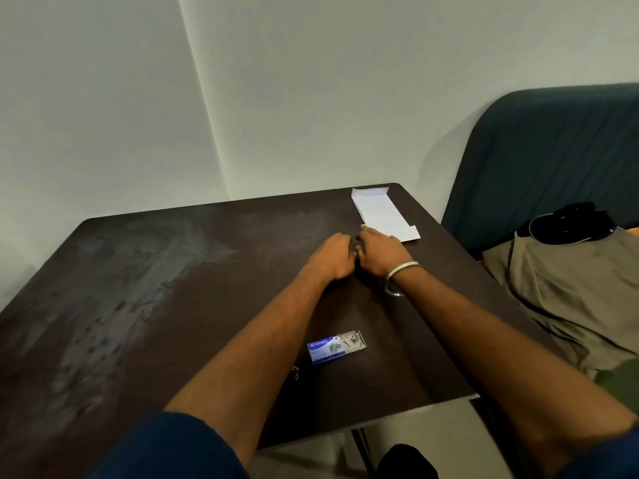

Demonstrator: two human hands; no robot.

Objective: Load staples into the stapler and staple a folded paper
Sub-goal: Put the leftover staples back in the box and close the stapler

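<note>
My left hand (pixel 333 255) and my right hand (pixel 380 250) lie close together on the dark table (pixel 173 288), right of its middle. The left hand's fingers are curled under. The right hand's fingers reach toward the near edge of the folded white paper (pixel 383 212), which lies flat at the far right corner. Whatever sits between the hands is hidden, and no stapler shows. A small blue staple box (pixel 335 346), open at its right end, lies nearer to me between my forearms. A few loose staples (pixel 295 372) lie just left of the box.
A dark teal sofa (pixel 553 150) stands right of the table, with a beige cloth (pixel 570 288) and a black cap (pixel 570 223) on it. Pale walls rise behind the table. A metal bangle (pixel 403 269) circles my right wrist.
</note>
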